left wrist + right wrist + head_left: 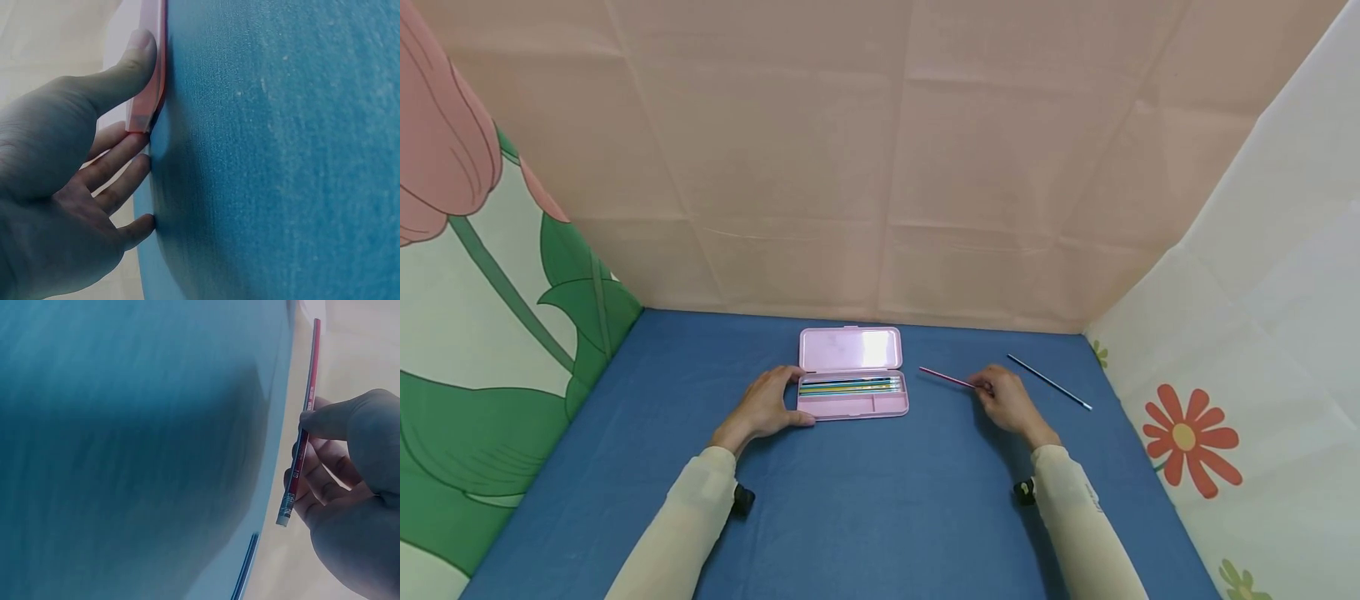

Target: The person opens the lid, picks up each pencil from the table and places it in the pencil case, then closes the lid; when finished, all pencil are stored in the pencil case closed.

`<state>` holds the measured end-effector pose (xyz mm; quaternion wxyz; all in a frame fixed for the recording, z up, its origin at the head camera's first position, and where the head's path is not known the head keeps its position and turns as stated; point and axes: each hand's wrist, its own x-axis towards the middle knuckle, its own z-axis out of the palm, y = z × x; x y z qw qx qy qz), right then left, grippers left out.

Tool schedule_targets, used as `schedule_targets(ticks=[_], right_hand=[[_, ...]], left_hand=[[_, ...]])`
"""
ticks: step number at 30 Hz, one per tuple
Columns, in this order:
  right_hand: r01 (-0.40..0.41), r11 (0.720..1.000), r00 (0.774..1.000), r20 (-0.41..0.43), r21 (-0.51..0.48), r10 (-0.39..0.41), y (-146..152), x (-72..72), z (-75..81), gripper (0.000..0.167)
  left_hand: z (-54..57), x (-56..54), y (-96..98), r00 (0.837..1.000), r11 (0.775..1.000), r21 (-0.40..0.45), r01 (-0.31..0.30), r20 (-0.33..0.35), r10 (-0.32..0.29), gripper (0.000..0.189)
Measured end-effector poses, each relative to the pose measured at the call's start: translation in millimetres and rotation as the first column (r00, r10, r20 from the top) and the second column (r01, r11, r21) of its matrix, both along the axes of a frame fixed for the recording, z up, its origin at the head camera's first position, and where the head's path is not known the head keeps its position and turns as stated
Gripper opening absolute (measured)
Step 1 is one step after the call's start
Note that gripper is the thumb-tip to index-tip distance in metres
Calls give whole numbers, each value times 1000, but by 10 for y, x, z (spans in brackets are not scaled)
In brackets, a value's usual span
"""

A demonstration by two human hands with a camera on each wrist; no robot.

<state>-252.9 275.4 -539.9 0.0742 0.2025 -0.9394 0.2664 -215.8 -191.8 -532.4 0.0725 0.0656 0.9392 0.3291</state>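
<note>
A pink pencil case (853,407) lies on the blue cloth with its lid (850,349) raised at the back. Inside it, several pencils (850,386) lie side by side in the rear compartment. My left hand (766,404) holds the case by its left end, the thumb along the front edge and the fingers round the side. To the right of the case, my right hand (1006,400) pinches a red pencil (312,381) between thumb and fingers, above the cloth. Its silvery end, with a pale tip, points back toward the palm.
A dark blue pencil (1049,382) lies slantwise on the blue cloth (880,517), beyond my right hand. A beige fabric wall (880,167) closes off the back. Floral panels stand at the left (490,333) and right (1262,350).
</note>
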Motion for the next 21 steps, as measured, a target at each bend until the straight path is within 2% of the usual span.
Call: schedule_targets(ticks=[11,21], right_hand=[[-107,994,994,-10,-4,107,-458,-93,28,22],[-162,987,987,7,7,162,-830,-145,64,21]], left_hand=[[19,5,9,1000,1000,2,0,6,0,87],[10,-1,10,1000,1000,9,-5,8,5,87]])
